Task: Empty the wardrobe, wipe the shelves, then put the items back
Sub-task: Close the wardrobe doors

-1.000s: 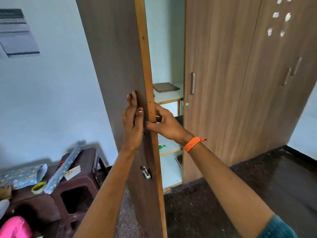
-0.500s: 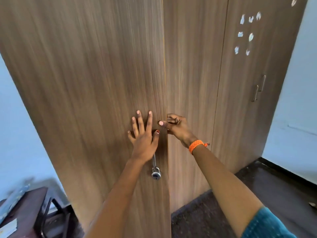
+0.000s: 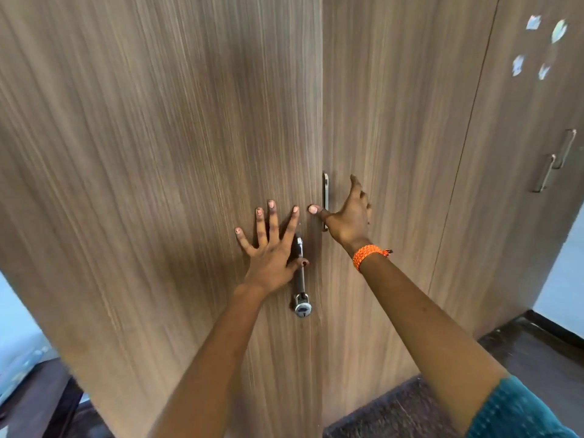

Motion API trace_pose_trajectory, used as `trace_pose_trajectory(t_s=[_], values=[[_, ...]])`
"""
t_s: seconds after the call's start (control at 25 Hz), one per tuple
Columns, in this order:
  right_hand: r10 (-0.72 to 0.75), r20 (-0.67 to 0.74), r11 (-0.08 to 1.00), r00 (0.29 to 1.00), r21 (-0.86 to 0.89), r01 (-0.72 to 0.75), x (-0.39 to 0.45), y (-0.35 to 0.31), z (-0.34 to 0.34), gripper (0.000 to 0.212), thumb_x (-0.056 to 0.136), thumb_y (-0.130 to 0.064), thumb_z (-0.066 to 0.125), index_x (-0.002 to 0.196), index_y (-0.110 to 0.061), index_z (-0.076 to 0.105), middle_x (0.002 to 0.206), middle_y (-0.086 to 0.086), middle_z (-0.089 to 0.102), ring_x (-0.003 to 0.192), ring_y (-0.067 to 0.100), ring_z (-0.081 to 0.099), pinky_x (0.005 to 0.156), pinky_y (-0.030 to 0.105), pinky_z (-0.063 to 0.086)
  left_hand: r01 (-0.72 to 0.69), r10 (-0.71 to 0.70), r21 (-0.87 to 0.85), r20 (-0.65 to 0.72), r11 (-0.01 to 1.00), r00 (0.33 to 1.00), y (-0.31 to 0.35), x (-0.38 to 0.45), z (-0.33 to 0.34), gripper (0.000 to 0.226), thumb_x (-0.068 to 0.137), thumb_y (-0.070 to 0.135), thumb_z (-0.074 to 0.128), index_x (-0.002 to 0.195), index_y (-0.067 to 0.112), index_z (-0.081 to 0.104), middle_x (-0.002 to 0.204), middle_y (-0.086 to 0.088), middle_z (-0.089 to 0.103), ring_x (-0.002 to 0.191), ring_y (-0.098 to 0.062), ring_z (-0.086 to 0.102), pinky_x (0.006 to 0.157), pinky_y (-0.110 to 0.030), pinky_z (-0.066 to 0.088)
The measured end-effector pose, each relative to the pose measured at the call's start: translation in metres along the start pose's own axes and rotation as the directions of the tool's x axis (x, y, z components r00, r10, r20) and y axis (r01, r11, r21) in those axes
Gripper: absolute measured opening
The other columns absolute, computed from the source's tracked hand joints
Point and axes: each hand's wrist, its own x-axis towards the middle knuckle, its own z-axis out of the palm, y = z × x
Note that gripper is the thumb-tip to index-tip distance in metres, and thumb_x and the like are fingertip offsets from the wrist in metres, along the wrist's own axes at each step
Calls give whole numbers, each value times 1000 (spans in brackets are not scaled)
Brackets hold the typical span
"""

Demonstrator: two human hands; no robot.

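The brown wood-grain wardrobe fills the view with both near doors closed. My left hand [image 3: 271, 248] lies flat with spread fingers on the left door [image 3: 158, 169], just beside its metal handle [image 3: 300, 273] and round lock [image 3: 302, 308]. My right hand [image 3: 346, 216], with an orange band at the wrist, is open against the right door [image 3: 395, 137]; its thumb reaches across the seam next to that door's handle [image 3: 325, 197]. The shelves and their contents are hidden behind the doors.
A further pair of wardrobe doors with two metal handles [image 3: 556, 159] and pale sticker scraps [image 3: 540, 45] stands at the right. Dark floor [image 3: 537, 358] shows at the lower right, a dark wooden stool [image 3: 38, 403] at the lower left, and pale blue wall on both sides.
The left door has swung from ajar to fully closed, hiding the shelves. My left hand stayed flat on it. My right hand let go of the door edge and opened beside the right handle.
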Motion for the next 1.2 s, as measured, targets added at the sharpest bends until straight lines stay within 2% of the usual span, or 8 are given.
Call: trace_pose_trajectory(t_s=[0.12,0.2,0.32,0.44,0.68,1.04,1.12,1.2], values=[[89,64,995,994,-48,-87,35,1,20,129,63,-56,80,153,-22,-5,159,15,4,146,40,-3,114,63,10,-29,36,118,-56,993,998,-32,28,21,111,86,42,62,135,42,-38,137,2,-56,125,-23,-53,96,-61,-31],[88,87,988,992,-132,-76,59,-1,33,133,63,-59,79,152,-20,-12,159,21,-8,144,43,-15,112,64,0,-3,29,182,-140,983,990,-46,47,37,121,75,35,75,145,38,-23,149,-1,-42,137,-25,-38,100,-59,-31],[-7,152,983,988,-182,35,89,-6,47,136,66,-52,80,149,-21,-23,155,24,-22,140,46,-22,110,67,-2,23,46,256,-261,966,964,-59,66,58,120,64,34,81,152,32,-1,156,-7,-26,144,-29,-22,105,-61,-23],[-39,196,997,980,-51,50,107,-3,58,140,67,-38,85,146,-21,-29,149,24,-35,138,48,-25,109,67,2,42,77,326,-344,944,936,-66,80,68,117,65,33,79,152,30,1,157,-9,-23,144,-31,-20,105,-63,-20],[-71,45,997,996,-30,72,108,3,79,138,65,-36,86,149,-20,-23,151,26,-30,140,50,-18,107,69,11,93,58,372,-374,923,926,-72,89,72,120,68,35,77,151,31,-11,154,-10,-31,141,-32,-29,101,-62,-26],[-135,136,991,982,-1,136,107,6,76,138,66,-41,84,148,-19,-24,148,28,-34,136,54,-22,102,77,12,195,-30,417,-370,888,928,-59,86,74,116,71,34,76,151,31,-7,156,-10,-26,143,-33,-22,107,-69,-4],[-224,129,965,966,-109,238,106,14,71,129,71,-51,77,150,-17,-20,151,30,-26,139,54,-16,105,73,14,219,-62,377,-386,900,920,-46,80,70,106,72,27,75,152,32,5,159,-10,-14,146,-32,-10,110,-67,5],[-467,120,841,876,-248,482,109,31,65,106,83,-56,60,153,-13,-8,156,28,-12,144,47,-8,110,69,10,253,-125,233,-456,939,881,-32,78,63,88,77,13,69,149,28,21,159,-11,7,146,-32,8,112,-64,15]])
